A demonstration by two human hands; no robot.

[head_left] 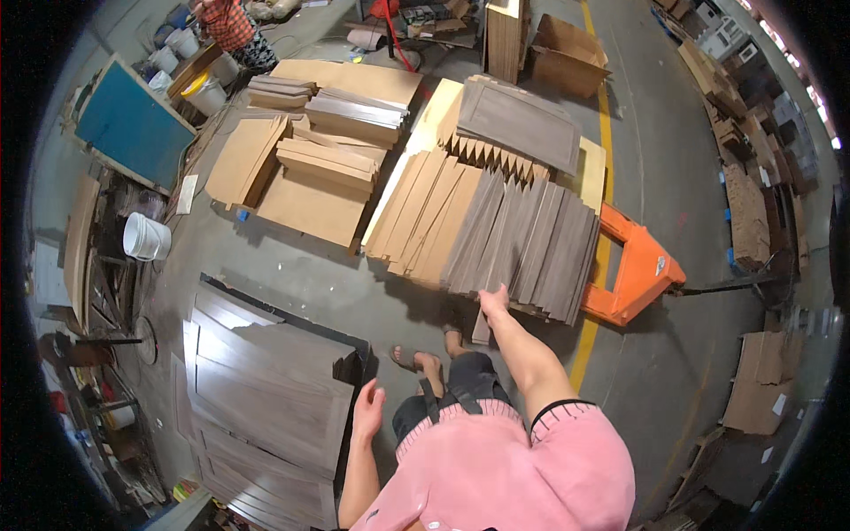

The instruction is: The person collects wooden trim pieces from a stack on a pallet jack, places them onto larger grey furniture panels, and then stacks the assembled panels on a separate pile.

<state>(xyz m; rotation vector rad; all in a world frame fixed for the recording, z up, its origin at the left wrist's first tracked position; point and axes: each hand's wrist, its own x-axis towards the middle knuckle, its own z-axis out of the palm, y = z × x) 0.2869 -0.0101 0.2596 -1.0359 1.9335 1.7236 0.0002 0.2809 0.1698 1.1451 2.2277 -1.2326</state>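
- Right hand (pixel 493 301) grips the near end of 1 grey veneer strip (pixel 482 326), at the edge of the leaning strip stack (pixel 522 239).
- Left hand (pixel 367 410) hangs loose, fingers spread, beside grey panels (pixel 266 389).
- White bucket (pixel 146 237) stands left; contents hidden.

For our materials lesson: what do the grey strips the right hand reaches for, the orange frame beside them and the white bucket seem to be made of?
Grey strips: probably wood or veneered board, matte, with faint grain streaks. The right hand touches one. Orange frame: likely painted metal, with a smooth, even coat. White bucket: apparently plastic, with a plain, slightly glossy wall.
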